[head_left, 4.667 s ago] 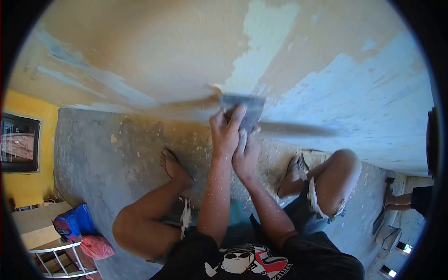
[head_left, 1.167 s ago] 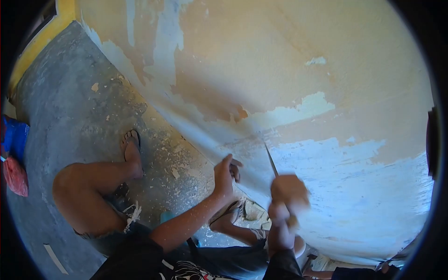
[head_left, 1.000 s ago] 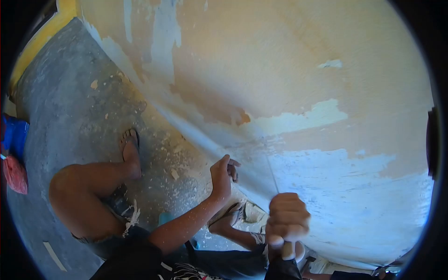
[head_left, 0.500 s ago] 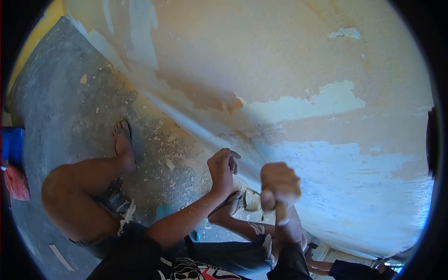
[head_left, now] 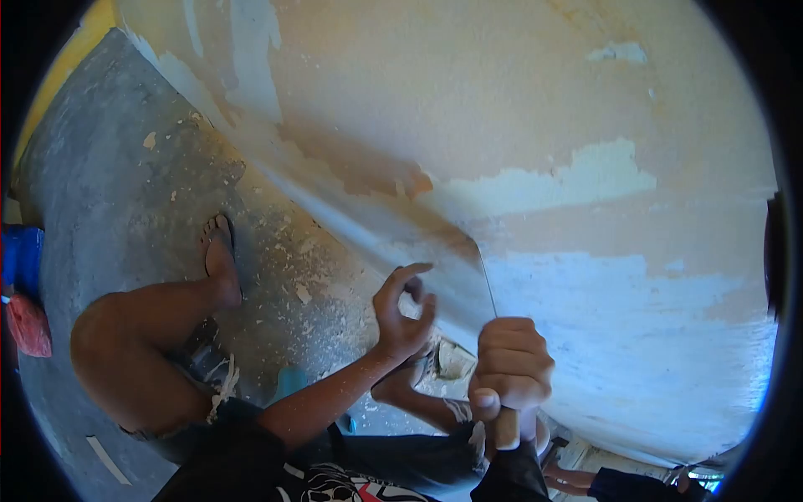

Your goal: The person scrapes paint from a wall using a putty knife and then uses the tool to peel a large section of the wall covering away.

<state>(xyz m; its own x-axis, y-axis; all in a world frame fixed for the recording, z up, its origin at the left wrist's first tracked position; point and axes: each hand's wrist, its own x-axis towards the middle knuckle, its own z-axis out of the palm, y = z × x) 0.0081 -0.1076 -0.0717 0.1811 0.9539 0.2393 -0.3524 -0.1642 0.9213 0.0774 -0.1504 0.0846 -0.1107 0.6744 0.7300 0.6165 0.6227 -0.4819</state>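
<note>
My right hand (head_left: pixel 514 364) is wrapped round the pale handle of a scraper (head_left: pixel 507 430). The handle's end sticks out below my fist. Above the fist a thin dark line of the blade runs up against the wall (head_left: pixel 585 301); the rest of the blade is hard to make out. My left hand (head_left: pixel 404 314) hovers near the foot of the wall, to the left of the scraper. Its thumb and forefinger are curved apart with nothing between them. Patches of beige paint and paler bare surface cover the wall.
Paint flakes (head_left: pixel 303 293) litter the grey floor (head_left: pixel 125 184) along the wall. My sandalled feet stand at its base. A blue container (head_left: pixel 23 258) and a red object (head_left: pixel 28 325) are at the far left. Another person's arm (head_left: pixel 570 478) shows at the lower right.
My right hand has moved down and slightly right with the scraper, and its blade line now shows against the wall. The fingers of my left hand have spread wider.
</note>
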